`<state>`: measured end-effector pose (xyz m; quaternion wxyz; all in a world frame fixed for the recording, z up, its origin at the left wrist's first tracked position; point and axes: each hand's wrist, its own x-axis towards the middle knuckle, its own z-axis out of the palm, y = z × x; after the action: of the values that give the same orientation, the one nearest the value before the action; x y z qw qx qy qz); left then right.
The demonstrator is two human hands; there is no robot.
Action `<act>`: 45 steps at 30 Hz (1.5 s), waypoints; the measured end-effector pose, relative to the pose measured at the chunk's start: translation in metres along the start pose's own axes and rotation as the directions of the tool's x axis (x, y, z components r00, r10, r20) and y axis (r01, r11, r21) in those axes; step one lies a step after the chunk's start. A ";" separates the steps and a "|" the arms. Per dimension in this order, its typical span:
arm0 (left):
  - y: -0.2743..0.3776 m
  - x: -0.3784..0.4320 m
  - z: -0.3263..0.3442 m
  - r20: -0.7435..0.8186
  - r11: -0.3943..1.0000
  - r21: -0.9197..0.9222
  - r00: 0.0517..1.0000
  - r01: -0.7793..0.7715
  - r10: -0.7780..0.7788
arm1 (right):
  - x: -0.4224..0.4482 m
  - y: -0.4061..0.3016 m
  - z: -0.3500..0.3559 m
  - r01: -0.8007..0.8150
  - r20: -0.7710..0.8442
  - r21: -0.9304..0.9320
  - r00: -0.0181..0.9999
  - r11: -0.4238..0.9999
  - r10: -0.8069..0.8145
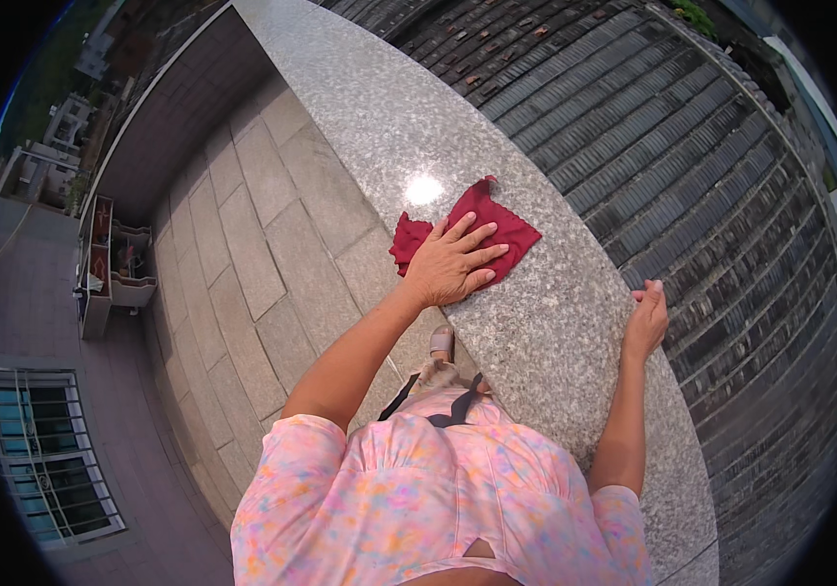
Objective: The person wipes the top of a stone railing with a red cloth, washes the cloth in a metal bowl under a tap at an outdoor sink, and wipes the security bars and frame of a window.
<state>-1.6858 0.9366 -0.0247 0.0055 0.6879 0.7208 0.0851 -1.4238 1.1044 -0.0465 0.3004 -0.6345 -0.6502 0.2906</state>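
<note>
My left hand [447,267] lies flat on a crumpled dark red cloth [491,220], its fingers spread and pressing the fabric against the speckled granite top of a parapet wall [389,124]. Part of the cloth bunches up beside the thumb, at the inner edge of the stone. Over at the outer edge of the slab is my right hand [645,322], fingers curled and thumb side up. Its palm and most fingers are hidden, so whether it grips the stone edge is unclear. Bright sun glare shows on the granite just beyond the cloth.
Beyond the parapet's outer side lies a lower grey tiled roof [682,183]. On the inner side are paving slabs [286,220] and my sandalled foot [442,340]. A planter-like box unit [122,264] stands against the far wall, near a barred window [48,458].
</note>
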 end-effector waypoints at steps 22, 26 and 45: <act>0.110 0.017 0.018 -0.020 0.805 -0.398 0.881 -0.440 0.472 | 0.001 -0.006 0.003 0.011 0.018 -0.019 1.000 1.000 -0.011; 0.065 0.047 0.017 -0.068 0.880 -0.334 0.940 -0.338 0.335 | -0.001 -0.011 0.001 -0.008 -0.005 -0.070 1.000 0.997 0.008; -0.145 0.048 0.000 -0.135 0.933 -0.017 0.924 0.359 -0.358 | 0.005 -0.001 0.007 -0.082 -0.037 -0.394 0.997 0.916 0.073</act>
<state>-1.8320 0.9790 -0.0386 -0.0310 0.5370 0.8335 0.1264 -1.4299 1.1098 -0.0503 0.1614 -0.7104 -0.6665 0.1584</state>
